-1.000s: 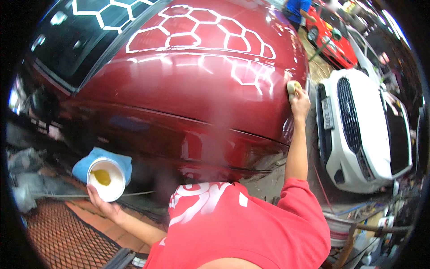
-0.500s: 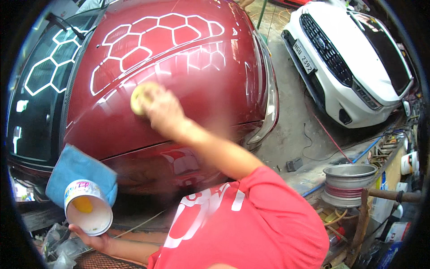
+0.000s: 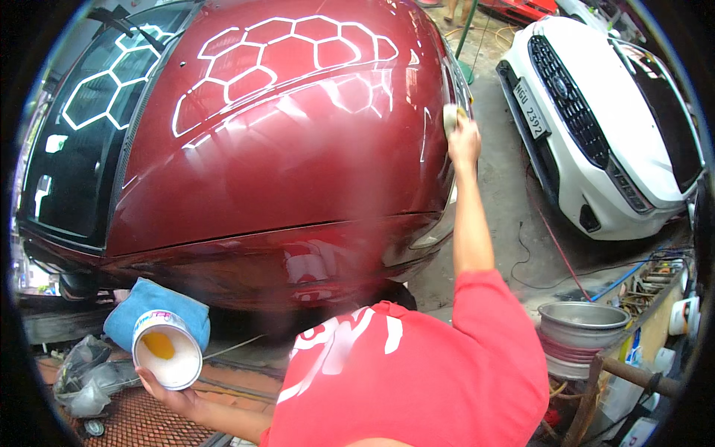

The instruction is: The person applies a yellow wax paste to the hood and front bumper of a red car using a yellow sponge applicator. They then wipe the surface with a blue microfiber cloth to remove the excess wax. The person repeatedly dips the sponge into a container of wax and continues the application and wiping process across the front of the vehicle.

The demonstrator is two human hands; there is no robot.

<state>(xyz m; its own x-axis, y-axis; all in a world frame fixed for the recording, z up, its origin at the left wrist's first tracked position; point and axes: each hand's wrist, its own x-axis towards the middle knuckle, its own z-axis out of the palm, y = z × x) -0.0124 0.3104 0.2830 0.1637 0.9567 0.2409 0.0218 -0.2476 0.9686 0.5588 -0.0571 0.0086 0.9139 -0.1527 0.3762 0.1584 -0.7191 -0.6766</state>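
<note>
My left hand (image 3: 170, 393) grips a white round tub (image 3: 182, 378), tilted so that its pale inside and a patch of yellow show. Folded behind the tub is a blue cloth (image 3: 145, 305); whether my fingers also pinch it is hidden. Stretched out to the far right, my right hand (image 3: 465, 141) holds a pale yellow round applicator pad (image 3: 450, 118), seen edge-on. The pad is against the front edge of a glossy dark red car hood (image 3: 298, 171), near the headlight. White hexagonal light reflections cover the hood's far half.
A white car (image 3: 596, 97) stands to the right, across a concrete floor (image 3: 491, 201). Stacked metal wheel rims (image 3: 585, 324) sit at the lower right beside a cluttered bench (image 3: 655, 290). Clear plastic bags (image 3: 89, 380) lie at the lower left. A thin red hose (image 3: 562, 249) crosses the floor.
My right hand has swept the pad from the middle of the hood rightward to its front edge. The left hand still holds the tub. The whole view has shifted a little.
</note>
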